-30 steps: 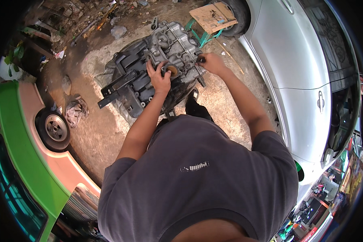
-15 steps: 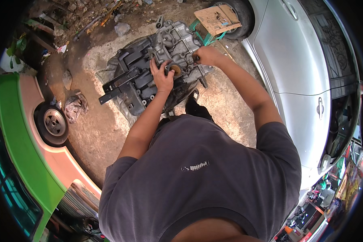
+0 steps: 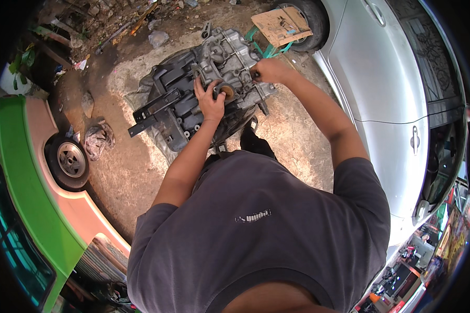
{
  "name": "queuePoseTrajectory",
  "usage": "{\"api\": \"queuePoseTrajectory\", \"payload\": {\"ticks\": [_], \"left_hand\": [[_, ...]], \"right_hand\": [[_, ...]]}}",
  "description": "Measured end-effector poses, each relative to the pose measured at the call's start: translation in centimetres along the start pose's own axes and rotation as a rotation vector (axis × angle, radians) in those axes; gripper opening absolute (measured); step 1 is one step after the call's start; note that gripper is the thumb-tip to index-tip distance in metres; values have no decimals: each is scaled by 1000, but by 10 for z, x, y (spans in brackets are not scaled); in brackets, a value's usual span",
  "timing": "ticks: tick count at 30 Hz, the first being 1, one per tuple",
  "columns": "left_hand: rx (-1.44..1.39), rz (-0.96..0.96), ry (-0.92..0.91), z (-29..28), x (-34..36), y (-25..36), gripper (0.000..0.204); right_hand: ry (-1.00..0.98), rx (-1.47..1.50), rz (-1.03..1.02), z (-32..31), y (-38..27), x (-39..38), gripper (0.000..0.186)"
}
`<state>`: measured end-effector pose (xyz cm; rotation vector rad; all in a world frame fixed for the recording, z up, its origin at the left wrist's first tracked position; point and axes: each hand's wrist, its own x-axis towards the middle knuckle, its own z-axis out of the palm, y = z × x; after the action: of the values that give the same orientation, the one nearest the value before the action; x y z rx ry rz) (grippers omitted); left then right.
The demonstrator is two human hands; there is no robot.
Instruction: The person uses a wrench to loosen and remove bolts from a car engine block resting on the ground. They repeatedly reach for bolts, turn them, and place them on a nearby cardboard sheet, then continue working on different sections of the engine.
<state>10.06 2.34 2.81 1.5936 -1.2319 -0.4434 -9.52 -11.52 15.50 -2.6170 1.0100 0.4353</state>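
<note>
Though dirty, grnd (image 3: 122, 182) w/ eng. (image 3: 188, 78), cars (image 3: 394, 99)

Bright daylight, w/ the rough tan concrete floor (image 3: 292, 128) nearly blown out in patches below the R fingers (image 3: 258, 69), & strong glare on the glossy silver metal car (image 3: 391, 151) farther R of them. Dark shadow edges the green-&-pink painted car (image 3: 42, 203) well L of the L fingers (image 3: 198, 85). Fisheye bends both cars, pic corners go blk, & detail btwn R fingertips is too dark/small to tell.
</note>
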Motion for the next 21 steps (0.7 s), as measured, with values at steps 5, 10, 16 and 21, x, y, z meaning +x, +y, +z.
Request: {"api": "queuePoseTrajectory", "payload": {"ticks": [5, 10, 16, 21], "left_hand": [[5, -10, -8, 0, 1, 0, 39], [-8, -8, 4, 1, 0, -1, 38], [-4, -5, 12, 0, 0, 1, 38], [-8, 3, 13, 0, 0, 2, 38]], "right_hand": [[-7, -1, -46, 2, 5, 7, 24], [-1, 23, -80, 2, 7, 12, 22], [9, 7, 7, 5, 3, 19, 23], [39, 3, 193, 20, -4, 12, 25]]}}
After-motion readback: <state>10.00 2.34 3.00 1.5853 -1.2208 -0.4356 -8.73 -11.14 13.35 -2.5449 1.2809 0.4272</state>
